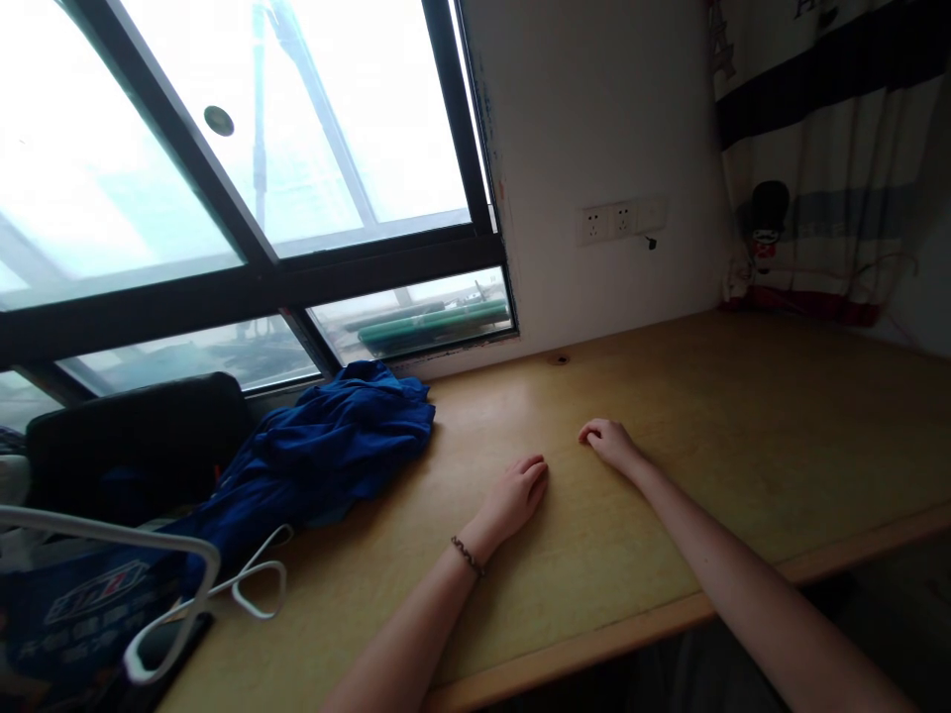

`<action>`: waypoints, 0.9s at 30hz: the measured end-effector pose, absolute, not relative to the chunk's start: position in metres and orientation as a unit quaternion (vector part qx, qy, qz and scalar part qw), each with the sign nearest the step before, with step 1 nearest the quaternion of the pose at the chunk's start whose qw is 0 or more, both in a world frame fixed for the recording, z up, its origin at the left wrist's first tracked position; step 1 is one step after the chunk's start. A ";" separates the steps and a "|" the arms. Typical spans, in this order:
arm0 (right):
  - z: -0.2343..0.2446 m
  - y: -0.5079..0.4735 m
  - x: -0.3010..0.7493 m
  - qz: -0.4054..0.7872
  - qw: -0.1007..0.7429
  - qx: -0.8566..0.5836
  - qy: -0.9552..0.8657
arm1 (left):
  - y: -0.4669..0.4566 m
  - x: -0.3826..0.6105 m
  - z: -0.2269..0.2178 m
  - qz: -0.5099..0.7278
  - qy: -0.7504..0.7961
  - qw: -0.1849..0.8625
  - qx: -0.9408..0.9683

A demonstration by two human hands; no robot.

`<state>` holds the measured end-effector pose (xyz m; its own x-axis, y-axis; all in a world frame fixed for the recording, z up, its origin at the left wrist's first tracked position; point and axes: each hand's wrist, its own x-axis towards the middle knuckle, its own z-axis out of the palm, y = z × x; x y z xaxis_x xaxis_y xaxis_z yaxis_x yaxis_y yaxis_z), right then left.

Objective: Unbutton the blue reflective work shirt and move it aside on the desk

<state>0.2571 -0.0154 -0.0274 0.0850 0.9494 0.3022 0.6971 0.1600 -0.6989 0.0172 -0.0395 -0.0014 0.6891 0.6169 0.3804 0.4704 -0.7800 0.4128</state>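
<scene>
Both of my hands are over the yellow-brown wooden surface (pixel 743 426). My left hand (pixel 518 492), brown beaded bracelet (pixel 467 557) at the wrist, lies palm down, fingers loosely extended and slightly bent, no grip on anything visible. My right hand (pixel 610 444) is just beyond it and apart from it: fingers loosely curled, inside hidden, so can't tell how far they're closed or if they hold something.

Surface look: smooth, faint grain, dull sheen toward the window (pixel 297 129), paler edge strip along my side, small dark round hole (pixel 559 359) by the wall. It runs under both forearms, from the window wall to the edge nearest me.

Nearest loose item: crumpled deep-blue cloth (pixel 349 426), left of my left hand, well apart from it. Thin white cable (pixel 260 566) loops in front of the cloth.
</scene>
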 end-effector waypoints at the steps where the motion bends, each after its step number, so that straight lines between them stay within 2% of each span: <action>1: -0.027 -0.015 0.257 0.163 0.387 -0.626 -0.657 | -0.039 0.017 -0.001 0.257 0.300 0.143 0.907; 13: -0.030 -0.014 0.258 0.159 0.390 -0.622 -0.660 | -0.027 0.007 -0.002 0.242 0.317 0.119 0.909; 16: -0.030 -0.014 0.258 0.167 0.391 -0.621 -0.659 | -0.009 -0.016 0.017 0.312 0.439 -0.003 0.843; 19: -0.031 -0.015 0.259 0.170 0.392 -0.620 -0.658 | 0.006 -0.057 0.044 0.391 0.592 -0.154 0.688; 21: -0.031 -0.015 0.259 0.167 0.395 -0.617 -0.660 | 0.012 -0.091 0.055 0.427 0.659 -0.205 0.585; 24: -0.031 -0.015 0.259 0.165 0.396 -0.615 -0.662 | 0.017 -0.143 0.051 0.473 0.716 -0.190 0.477; 27: -0.031 -0.015 0.259 0.163 0.393 -0.617 -0.662 | 0.021 -0.181 0.040 0.517 0.756 -0.076 0.395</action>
